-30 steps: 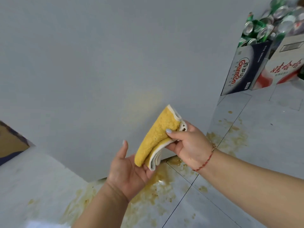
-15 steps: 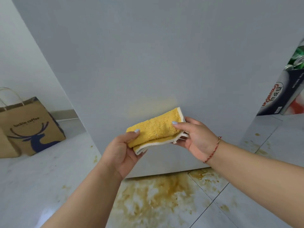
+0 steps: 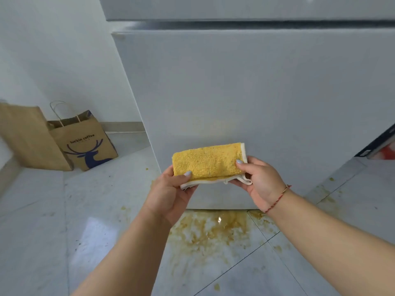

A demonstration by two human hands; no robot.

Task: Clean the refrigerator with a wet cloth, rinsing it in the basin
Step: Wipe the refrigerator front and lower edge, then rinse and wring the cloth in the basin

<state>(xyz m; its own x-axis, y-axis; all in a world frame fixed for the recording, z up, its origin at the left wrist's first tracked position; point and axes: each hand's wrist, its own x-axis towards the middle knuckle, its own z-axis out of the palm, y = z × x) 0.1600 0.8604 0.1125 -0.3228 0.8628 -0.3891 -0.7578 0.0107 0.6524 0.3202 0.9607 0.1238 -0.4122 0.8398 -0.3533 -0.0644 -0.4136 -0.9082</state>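
While both pinch it, left hand [image 3: 168,194] and right hand [image 3: 260,181] hold folded yellow cloth [image 3: 208,162] before refrigerator [image 3: 256,92].

Glossy white tile floor [image 3: 64,242] with a big brownish-yellow spill [image 3: 211,233] right at the fridge [image 3: 256,103] base; two paper bags [image 3: 83,142] stand at the left wall.

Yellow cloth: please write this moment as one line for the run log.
phase: cloth ready | yellow cloth: folded, level, before refrigerator door | left hand: pinches left end | right hand: pinches right end | basin: not in view
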